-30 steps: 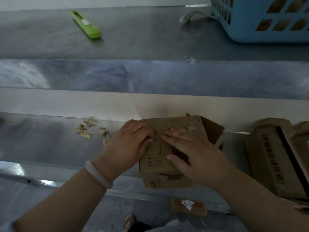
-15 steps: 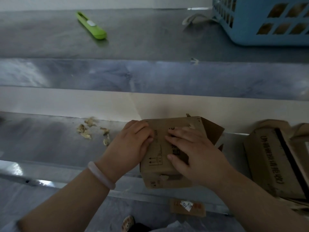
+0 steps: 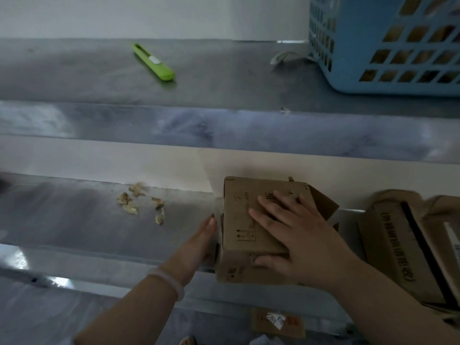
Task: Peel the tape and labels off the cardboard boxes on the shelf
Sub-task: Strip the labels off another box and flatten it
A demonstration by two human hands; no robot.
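A small brown cardboard box [image 3: 239,215] with printed arrows sits on the lower metal shelf [image 3: 74,220], one flap open at its right. My right hand [image 3: 293,235] lies flat on its top, fingers spread and straight, thumb against the front face. My left hand [image 3: 199,242] is beside the box's left side with straight fingers, touching or almost touching it. Several peeled scraps [image 3: 139,202] lie on the shelf to the left.
A larger cardboard box [image 3: 398,247] with black tape and printed text lies at the right. On the upper shelf are a green utility knife [image 3: 154,62] and a blue plastic basket [image 3: 388,43]. A cardboard piece with a white label [image 3: 276,322] lies below.
My left hand has come off the box top and moved down to its left side. My right hand has flattened on the top. The view has tilted upward slightly.
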